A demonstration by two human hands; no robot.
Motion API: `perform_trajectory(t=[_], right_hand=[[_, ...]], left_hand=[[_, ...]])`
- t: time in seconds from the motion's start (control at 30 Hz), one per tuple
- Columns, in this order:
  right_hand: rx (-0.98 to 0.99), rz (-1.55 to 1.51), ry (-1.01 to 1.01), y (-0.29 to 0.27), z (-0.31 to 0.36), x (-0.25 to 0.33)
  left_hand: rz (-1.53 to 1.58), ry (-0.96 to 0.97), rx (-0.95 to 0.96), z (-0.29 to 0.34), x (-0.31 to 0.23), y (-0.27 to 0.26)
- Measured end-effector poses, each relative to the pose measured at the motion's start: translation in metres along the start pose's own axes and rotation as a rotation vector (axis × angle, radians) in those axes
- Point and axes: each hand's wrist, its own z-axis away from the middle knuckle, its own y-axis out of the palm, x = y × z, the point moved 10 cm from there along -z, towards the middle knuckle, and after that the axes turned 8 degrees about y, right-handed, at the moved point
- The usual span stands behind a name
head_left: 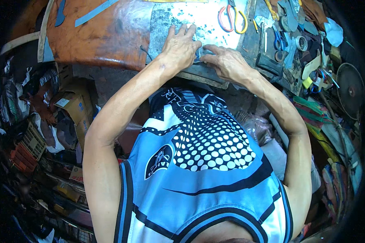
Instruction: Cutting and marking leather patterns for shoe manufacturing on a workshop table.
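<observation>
Lying at the top centre of the frame, a small dark piece is flanked by both hands on the worktop. The left hand is laid palm down, its fingers spread over a grey sheet; whether the piece is pinched in its grip cannot be told. The right hand is angled in from the right, thumb and forefinger pointed at the piece; its grip cannot be made out either. Above it, scissors with red and yellow handles are seen, and brown leather is spread at upper left.
</observation>
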Motion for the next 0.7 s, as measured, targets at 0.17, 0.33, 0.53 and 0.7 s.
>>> perform_trajectory(t=[0.17, 0.33, 0.53, 0.7], right_hand=[[-0.066, -0.014, -0.088, -0.004, 0.002, -0.001], [-0.019, -0.033, -0.082, -0.014, -0.003, -0.014], [0.064, -0.019, -0.053, -0.013, -0.011, -0.020], [0.224, 0.051, -0.001, 0.001, -0.015, -0.030]], left_hand=[[-0.002, 0.004, -0.058, 0.004, -0.004, -0.005], [0.003, 0.019, -0.065, -0.005, -0.004, -0.006], [-0.004, -0.010, -0.020, -0.003, -0.002, 0.010], [0.098, -0.030, 0.021, -0.001, 0.002, 0.017]])
